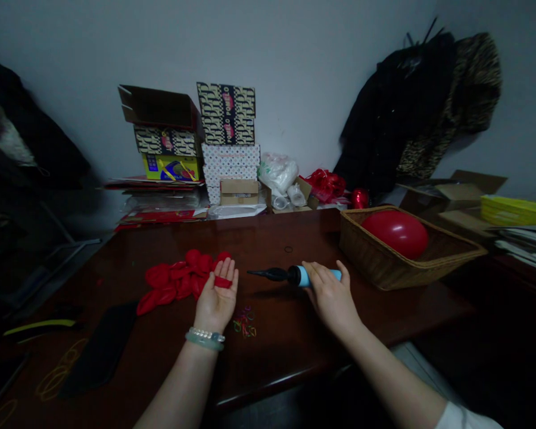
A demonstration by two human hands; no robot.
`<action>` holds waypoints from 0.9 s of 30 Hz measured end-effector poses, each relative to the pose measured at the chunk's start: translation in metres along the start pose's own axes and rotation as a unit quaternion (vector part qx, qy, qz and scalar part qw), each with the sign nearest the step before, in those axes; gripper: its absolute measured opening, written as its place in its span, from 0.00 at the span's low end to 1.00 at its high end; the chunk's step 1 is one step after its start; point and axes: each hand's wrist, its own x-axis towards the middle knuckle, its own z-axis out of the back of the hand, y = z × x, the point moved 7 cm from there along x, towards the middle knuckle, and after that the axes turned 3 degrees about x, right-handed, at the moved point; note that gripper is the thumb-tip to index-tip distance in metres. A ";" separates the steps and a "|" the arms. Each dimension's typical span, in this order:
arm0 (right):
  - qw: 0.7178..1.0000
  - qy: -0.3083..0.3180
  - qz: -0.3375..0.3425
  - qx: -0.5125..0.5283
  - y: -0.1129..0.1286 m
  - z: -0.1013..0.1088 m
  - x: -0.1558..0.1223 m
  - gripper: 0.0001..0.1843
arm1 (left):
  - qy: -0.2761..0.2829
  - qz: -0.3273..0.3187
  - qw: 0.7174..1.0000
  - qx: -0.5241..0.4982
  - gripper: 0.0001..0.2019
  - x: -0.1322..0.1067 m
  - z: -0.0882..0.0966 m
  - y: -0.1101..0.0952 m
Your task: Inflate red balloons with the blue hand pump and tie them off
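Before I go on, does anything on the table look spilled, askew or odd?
No clear spill. Only slightly odd: one small dark ring lies alone beyond the pump, away from the loose cluster of coloured bands near the left hand.

There is one bare left hand [215,302], one bare right hand [333,299], one slim blue-and-black hand pump [297,275], one small flat red piece [223,282], one clear beaded bracelet [200,332] and one pale green bangle [205,343]. One glossy round red balloon [397,233] and one brown wicker basket [366,262] also count singly. The limp red balloons [174,280] and thin multicoloured bands [245,326] overlap too much to count.
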 end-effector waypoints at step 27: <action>0.998 0.055 0.027 0.016 0.034 -0.040 -0.012 0.24 | 0.010 -0.036 0.999 0.033 0.13 -0.012 -0.010 0.013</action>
